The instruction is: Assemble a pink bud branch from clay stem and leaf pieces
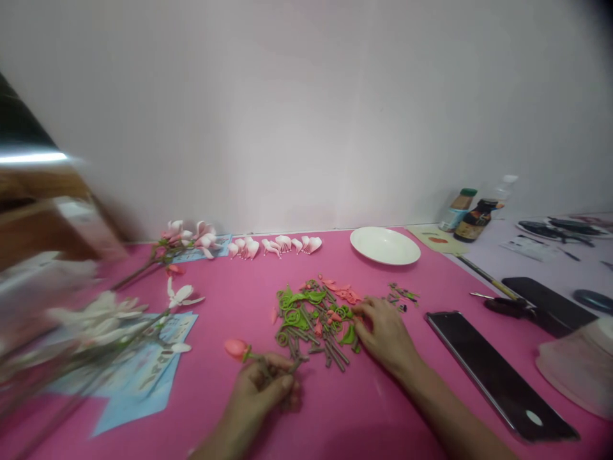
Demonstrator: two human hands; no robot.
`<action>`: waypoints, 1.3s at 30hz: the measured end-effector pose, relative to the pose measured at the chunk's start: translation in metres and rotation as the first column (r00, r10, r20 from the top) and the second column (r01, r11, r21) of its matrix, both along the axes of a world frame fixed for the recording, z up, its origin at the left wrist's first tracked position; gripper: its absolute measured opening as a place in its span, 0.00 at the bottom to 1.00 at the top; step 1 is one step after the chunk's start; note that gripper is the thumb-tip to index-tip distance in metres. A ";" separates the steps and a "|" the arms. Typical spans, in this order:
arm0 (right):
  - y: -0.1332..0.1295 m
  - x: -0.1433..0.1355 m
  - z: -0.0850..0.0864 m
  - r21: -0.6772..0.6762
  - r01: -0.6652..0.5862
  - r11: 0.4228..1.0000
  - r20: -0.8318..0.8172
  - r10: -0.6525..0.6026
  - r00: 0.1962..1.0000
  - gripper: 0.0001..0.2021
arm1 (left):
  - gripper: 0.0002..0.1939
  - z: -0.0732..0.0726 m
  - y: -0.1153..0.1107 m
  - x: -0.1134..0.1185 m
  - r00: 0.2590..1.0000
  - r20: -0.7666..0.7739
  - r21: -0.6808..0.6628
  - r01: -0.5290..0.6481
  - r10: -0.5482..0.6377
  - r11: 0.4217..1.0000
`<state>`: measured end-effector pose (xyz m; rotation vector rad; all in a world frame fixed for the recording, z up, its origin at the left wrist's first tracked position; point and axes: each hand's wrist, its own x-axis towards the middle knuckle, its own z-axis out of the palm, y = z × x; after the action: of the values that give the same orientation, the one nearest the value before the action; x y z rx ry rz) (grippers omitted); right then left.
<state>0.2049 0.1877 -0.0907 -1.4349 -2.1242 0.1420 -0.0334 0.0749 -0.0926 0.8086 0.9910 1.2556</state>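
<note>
My left hand (268,386) is closed around a brown branch piece (301,361) with an orange-pink flower bud (237,349) on a short green base. The bud points left and the branch end sticks out on the right. My right hand (389,335) reaches to the right edge of a pile of small parts, its fingers bent and thumb apart, with nothing visible between them. In the pile lie green curled pieces (295,317), brown stem sticks (336,352) and coral-pink petals (345,292). The right fingertips touch or hover just over the pile; I cannot tell which.
Pale pink petals (282,244) line the back beside a white plate (384,246). Magnolia-like flower branches (182,295) lie on blue cards (134,409) at left. A phone (498,374), screwdriver (507,306), bottles (475,220) and a translucent tub (579,364) are at right.
</note>
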 end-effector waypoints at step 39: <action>-0.010 -0.014 0.005 0.019 -0.247 0.969 -0.025 0.247 0.969 0.10 | 0.13 -0.007 0.002 -0.003 0.999 -0.032 0.029 0.041 -0.040 0.999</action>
<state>0.1905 0.1776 -0.0853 -1.1479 -2.2696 0.2378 -0.0364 0.0769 -0.0992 0.8695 0.9784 1.2292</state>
